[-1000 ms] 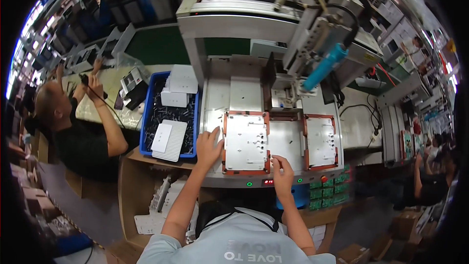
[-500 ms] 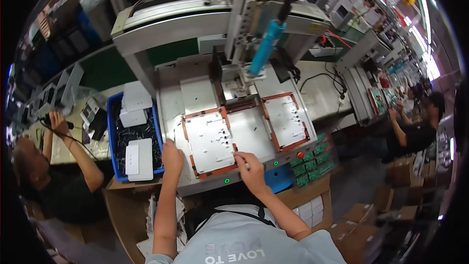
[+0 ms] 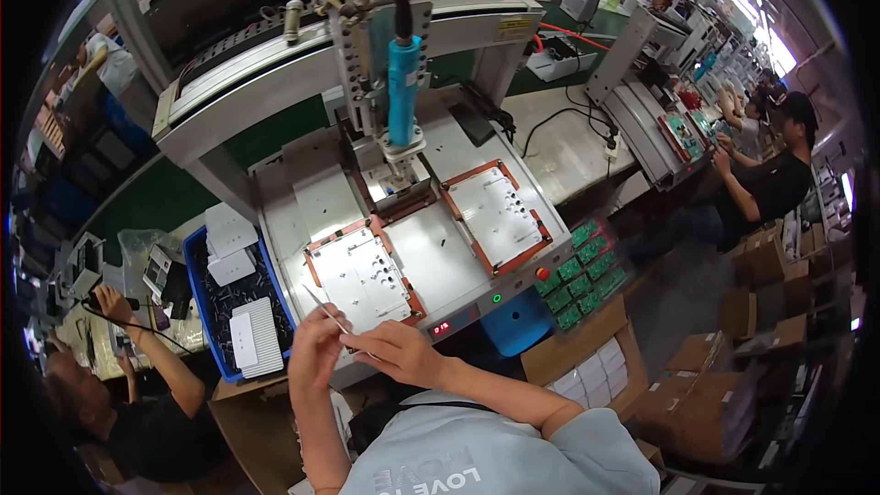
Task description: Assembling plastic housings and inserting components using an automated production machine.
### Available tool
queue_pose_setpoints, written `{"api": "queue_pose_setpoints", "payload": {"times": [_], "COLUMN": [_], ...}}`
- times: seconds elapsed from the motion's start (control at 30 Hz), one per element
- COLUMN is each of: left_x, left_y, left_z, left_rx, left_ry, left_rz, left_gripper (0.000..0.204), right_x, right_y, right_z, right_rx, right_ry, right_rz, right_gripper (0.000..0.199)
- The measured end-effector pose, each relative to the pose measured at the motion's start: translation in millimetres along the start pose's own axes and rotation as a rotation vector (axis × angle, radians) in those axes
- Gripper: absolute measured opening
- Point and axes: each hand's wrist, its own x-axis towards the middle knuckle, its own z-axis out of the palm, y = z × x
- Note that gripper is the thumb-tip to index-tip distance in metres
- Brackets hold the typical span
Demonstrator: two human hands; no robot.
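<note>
In front of the machine's near edge my two hands are close together. My left hand [image 3: 316, 353] is closed, its fingertips pinching a thin pale strip [image 3: 318, 299] that points up and to the left. At the strip's near end, my right hand [image 3: 403, 354] is closed with its fingertips against it; what kind of thing it is cannot be made out. Beyond them lies a white panel [image 3: 356, 277] with small holes and metal bits, in a red-brown frame. A second white panel [image 3: 495, 218] sits in the right frame. Above the bed stands a teal screwdriver head [image 3: 401, 92].
To the left, a blue bin [image 3: 213, 335] holds dark small parts and white plates. Green circuit boards [image 3: 579, 277] lie at right, by a red button [image 3: 543, 274] and a blue stool [image 3: 515, 323]. A box of white pieces [image 3: 587, 376] stands nearby. Other people work at both sides.
My right hand has left the left panel's edge and come to my left hand, which has moved inward from beside the bin. A thin pale strip now shows between them. The view has shifted.
</note>
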Motion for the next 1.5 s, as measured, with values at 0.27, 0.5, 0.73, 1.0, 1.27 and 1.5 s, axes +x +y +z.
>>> {"api": "queue_pose_setpoints", "payload": {"times": [0.27, 0.5, 0.73, 1.0, 1.27, 1.5], "left_x": [8, 20, 35, 45, 61, 68], "left_y": [-38, -68, -93, -114, -115, -112], "left_z": [59, 77, 103, 120, 132, 134], "left_rx": [-0.088, 0.122, 0.278, 0.394, 0.436, 0.422], "left_ry": [-0.082, -0.131, -0.056, 0.113, 0.179, 0.237], "left_rz": [-0.138, -0.143, -0.214, -0.232, -0.241, -0.244], "left_gripper": [0.029, 0.031, 0.026, 0.027, 0.027, 0.024], "right_x": [-2, 15, 99, 169, 205, 209], "right_y": [14, 59, 125, 211, 256, 269], "right_z": [-58, -166, -224, -208, -175, -154], "right_rx": [-0.041, -0.2, -0.089, -0.093, -0.15, -0.208], "right_ry": [0.194, 0.584, 0.569, 0.442, 0.352, 0.308], "right_rz": [-0.015, 0.281, 0.278, 0.062, -0.003, -0.012], "right_gripper": [0.026, 0.022, 0.022, 0.017, 0.012, 0.015]}}
